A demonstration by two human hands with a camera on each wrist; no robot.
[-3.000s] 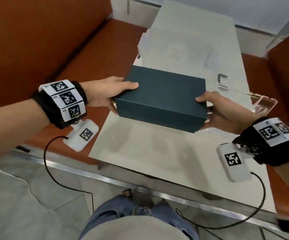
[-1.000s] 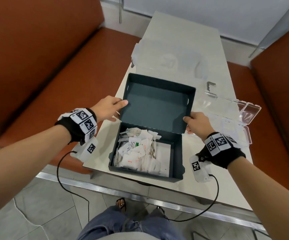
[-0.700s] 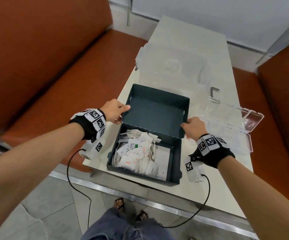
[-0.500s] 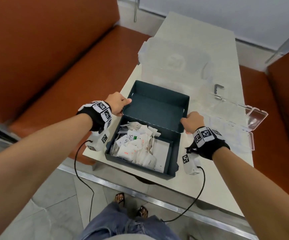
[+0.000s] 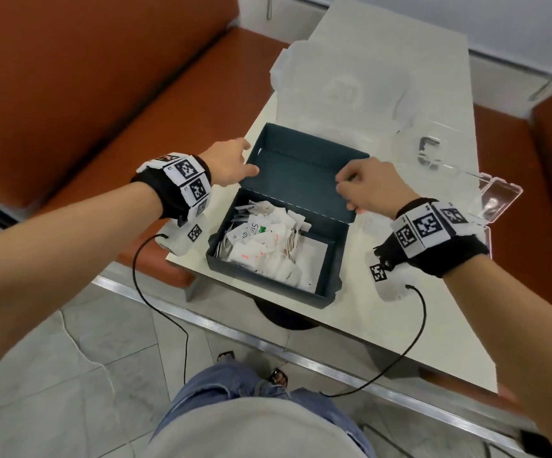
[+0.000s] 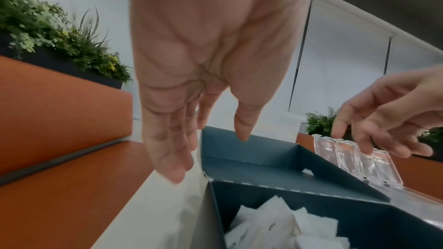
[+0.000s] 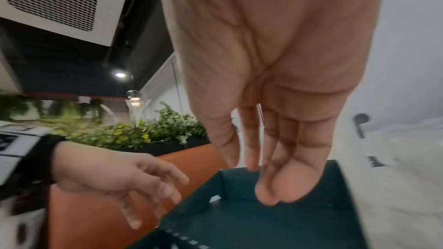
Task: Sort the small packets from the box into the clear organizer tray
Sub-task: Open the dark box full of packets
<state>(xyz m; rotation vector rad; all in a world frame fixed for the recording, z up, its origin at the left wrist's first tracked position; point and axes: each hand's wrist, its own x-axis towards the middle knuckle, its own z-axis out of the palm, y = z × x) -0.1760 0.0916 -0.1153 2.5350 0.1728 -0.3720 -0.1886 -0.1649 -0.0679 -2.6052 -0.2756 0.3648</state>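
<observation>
A dark teal box (image 5: 269, 286) stands open on the white table, its lid (image 5: 301, 173) folded back. Several small white packets (image 5: 261, 241) are piled in its left half. The clear organizer tray (image 5: 486, 196) lies open to the right of the box. My left hand (image 5: 235, 161) hovers by the lid's left edge with fingers straight, holding nothing. My right hand (image 5: 360, 183) hangs over the lid's right edge with loosely curled fingers, also empty. The left wrist view shows the left hand (image 6: 203, 149) beside the lid (image 6: 263, 160), the packets (image 6: 275, 221) and the tray (image 6: 354, 160).
A large translucent plastic container (image 5: 340, 87) stands behind the box. A small metal bracket (image 5: 428, 148) lies near the tray. Orange benches (image 5: 103, 77) flank the narrow table (image 5: 383, 325). The box sits close to the table's front left corner.
Both hands held the shut box, then swung the lid back. Now they have let go of the lid's edges and hover just above it.
</observation>
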